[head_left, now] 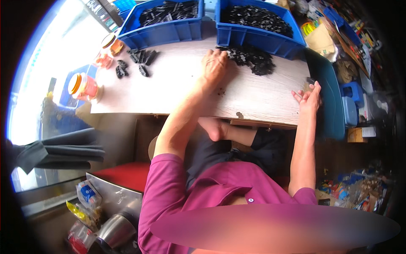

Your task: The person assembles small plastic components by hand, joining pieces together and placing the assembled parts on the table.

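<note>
My left hand point(214, 67) reaches to the left edge of a pile of small black plastic parts point(253, 60) on the pale wooden table point(169, 86). Its fingers are bent downward and pressed together, and what lies under their tips is hidden. Over the table's right edge, beside a teal bin point(330, 110), my right hand point(311, 98) pinches a small black plastic part point(311, 80) between thumb and forefinger, with the other fingers loosely spread. Farther left on the table lie several larger black plastic pieces point(144, 57) in a loose group.
Two blue crates, a left one point(163, 38) and a right one point(258, 46), stand along the far side, filled with black parts. Orange-lidded jars point(84, 86) sit at the left. A steel kettle point(116, 230) is at the lower left, and a cluttered heap point(355, 188) lies at the right.
</note>
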{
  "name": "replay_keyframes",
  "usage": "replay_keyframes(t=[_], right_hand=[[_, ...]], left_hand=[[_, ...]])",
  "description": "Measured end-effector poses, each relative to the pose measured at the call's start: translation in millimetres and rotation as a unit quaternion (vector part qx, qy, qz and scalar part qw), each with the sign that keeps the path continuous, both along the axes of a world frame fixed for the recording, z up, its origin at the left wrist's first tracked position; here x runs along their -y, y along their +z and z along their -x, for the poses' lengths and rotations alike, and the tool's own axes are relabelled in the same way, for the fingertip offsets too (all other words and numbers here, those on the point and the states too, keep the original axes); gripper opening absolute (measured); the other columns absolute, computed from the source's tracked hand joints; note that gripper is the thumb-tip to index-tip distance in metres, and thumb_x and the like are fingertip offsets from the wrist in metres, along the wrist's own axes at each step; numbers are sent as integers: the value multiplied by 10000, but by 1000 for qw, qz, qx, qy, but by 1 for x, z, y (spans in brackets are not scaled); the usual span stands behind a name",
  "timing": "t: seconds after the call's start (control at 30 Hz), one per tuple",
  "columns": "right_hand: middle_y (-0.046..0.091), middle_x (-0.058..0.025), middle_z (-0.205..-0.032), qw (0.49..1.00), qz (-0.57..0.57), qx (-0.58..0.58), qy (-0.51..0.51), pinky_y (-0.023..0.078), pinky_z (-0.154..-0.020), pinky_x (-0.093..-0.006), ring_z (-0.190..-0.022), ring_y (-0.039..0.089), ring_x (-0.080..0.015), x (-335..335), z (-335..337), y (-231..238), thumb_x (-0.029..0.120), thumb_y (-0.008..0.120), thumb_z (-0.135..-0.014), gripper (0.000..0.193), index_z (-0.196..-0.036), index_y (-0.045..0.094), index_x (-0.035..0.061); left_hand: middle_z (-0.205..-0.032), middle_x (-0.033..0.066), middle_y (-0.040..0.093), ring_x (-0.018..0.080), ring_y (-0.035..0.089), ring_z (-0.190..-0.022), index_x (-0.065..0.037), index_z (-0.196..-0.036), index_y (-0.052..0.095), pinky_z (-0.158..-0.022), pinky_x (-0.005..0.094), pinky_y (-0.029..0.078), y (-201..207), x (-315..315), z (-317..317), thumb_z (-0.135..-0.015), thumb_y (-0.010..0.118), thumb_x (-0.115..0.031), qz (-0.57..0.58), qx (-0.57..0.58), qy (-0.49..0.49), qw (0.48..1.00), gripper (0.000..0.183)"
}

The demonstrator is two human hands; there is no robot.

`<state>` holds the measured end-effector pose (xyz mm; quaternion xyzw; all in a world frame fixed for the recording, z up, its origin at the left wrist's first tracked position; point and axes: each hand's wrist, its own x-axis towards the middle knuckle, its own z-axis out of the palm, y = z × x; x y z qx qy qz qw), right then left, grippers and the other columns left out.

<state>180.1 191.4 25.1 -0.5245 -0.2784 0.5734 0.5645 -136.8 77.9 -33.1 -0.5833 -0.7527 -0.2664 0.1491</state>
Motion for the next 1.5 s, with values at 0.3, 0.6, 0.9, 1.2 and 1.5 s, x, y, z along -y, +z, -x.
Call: replay_keyframes(t=[0.3, 0.6, 0.9, 1.2, 1.5], right_hand=[[468, -6, -477, 932, -29, 13, 362, 560, -501, -366, -410, 506, -133, 58, 71, -19, 225, 715, -850, 262, -1035, 629, 60], [496, 24, -503, 903, -121, 72, 407, 436, -400, -241, -369, 413, -63, 72, 85, -34, 246, 718, -864, 216, -934, 668, 48], [589, 19, -621, 894, -153, 88, 411, 321, -383, -194, -433, 427, -19, 77, 86, -34, 198, 697, -876, 139, -865, 627, 78], [640, 3, -691, 892, -143, 77, 422, 339, -428, -173, -455, 434, -15, 71, 80, -36, 198, 715, -858, 183, -973, 672, 63], [632, -34, -641, 868, -118, 112, 470, 421, -446, -202, -435, 495, -66, 71, 78, -30, 193, 742, -827, 204, -902, 648, 27]], left_hand=[[-717, 90, 659, 165, 598, -587, -15, -851, 662, -564, 322, 494, 9, 28, -50, -886, 649, -174, -93, 550, -105, 823, 163], [-727, 43, 621, 110, 577, -589, -25, -883, 633, -571, 242, 508, 24, 46, -91, -913, 631, -157, -22, 823, -166, 543, 135], [-848, 53, 610, 130, 579, -688, 8, -1071, 622, -664, 266, 546, 16, 51, -106, -952, 546, -127, -44, 849, -161, 501, 196], [-828, 80, 608, 138, 606, -654, 15, -997, 582, -601, 247, 553, 12, 47, -111, -951, 558, -129, -84, 850, -134, 502, 152], [-796, 86, 622, 137, 609, -652, -14, -954, 572, -574, 263, 536, 9, 60, -109, -939, 588, -158, -73, 825, -176, 532, 146]])
